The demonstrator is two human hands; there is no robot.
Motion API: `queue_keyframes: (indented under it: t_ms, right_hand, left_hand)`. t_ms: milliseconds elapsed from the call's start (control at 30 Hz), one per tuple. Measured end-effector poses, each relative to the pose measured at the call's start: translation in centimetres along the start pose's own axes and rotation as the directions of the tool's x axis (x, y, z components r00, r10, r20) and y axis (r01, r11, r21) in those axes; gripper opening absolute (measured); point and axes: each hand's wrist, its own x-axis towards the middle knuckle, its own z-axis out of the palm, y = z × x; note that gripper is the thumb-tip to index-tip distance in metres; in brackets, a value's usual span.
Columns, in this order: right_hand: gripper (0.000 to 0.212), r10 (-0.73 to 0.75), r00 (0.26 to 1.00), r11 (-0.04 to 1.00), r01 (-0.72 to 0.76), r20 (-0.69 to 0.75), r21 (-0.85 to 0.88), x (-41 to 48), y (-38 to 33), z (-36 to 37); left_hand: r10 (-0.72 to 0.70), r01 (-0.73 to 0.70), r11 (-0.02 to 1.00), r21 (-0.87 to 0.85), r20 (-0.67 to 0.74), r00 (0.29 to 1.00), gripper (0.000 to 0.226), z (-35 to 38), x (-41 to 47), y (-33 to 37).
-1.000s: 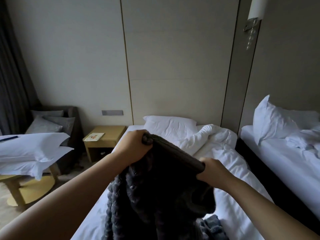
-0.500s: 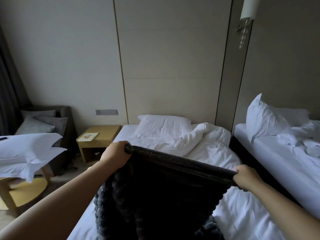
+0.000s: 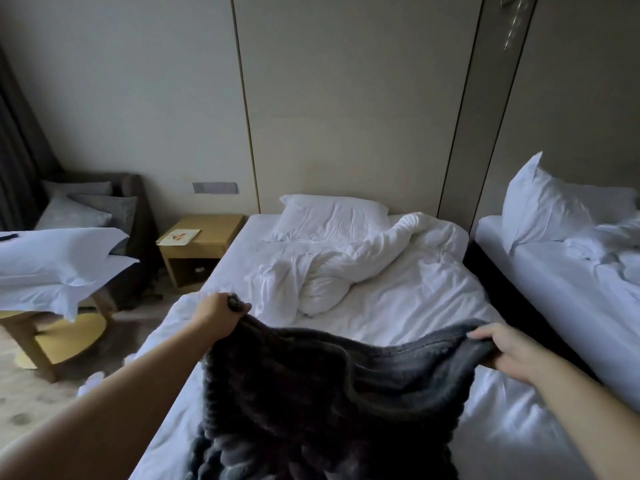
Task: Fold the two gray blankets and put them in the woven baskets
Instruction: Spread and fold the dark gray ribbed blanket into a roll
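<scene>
A dark gray knitted blanket [image 3: 329,393] hangs spread between my two hands above the near end of the middle bed [image 3: 398,306]. My left hand [image 3: 218,315] grips its upper left corner in a fist. My right hand [image 3: 509,351] pinches the upper right corner, and the edge between them sags. The blanket's lower part drops out of the bottom of the view. No woven basket is in view, and I see only this one gray blanket.
A crumpled white duvet [image 3: 332,271] and pillow [image 3: 332,216] lie on the middle bed. A second bed [image 3: 571,292] stands to the right across a narrow gap. A wooden nightstand [image 3: 197,247], an armchair [image 3: 100,209] and a round table bearing pillows [image 3: 59,265] stand at the left.
My hands have moved apart and come down toward the bed, spreading the blanket's top edge wide. The view has tipped downward over the mattress.
</scene>
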Motion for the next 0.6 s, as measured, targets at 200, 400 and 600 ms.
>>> queue_keyframes:
  t_ms: [200, 400, 600]
  right_hand:
    - [0.009, 0.309, 0.949, 0.742, -0.284, -0.065, -0.607, 1.7, 13.3, 0.6]
    - [0.026, 0.423, 0.872, 0.573, -0.468, -0.246, -0.673, 0.5, 23.1, 0.7]
    - [0.024, 0.715, 0.686, 0.678, -0.728, -0.134, -0.106, 1.4, 26.7, 3.3]
  left_hand:
    - [-0.111, 0.026, 0.966, 0.258, 0.324, 0.940, 0.037, 9.4, -4.6, -5.6]
    - [-0.312, -0.029, 0.855, 0.517, 0.559, 0.769, 0.050, 17.3, -8.8, -10.9]
    - [-0.491, 0.207, 0.864, 0.459, 0.679, 0.546, 0.040, 20.6, -9.0, -10.8]
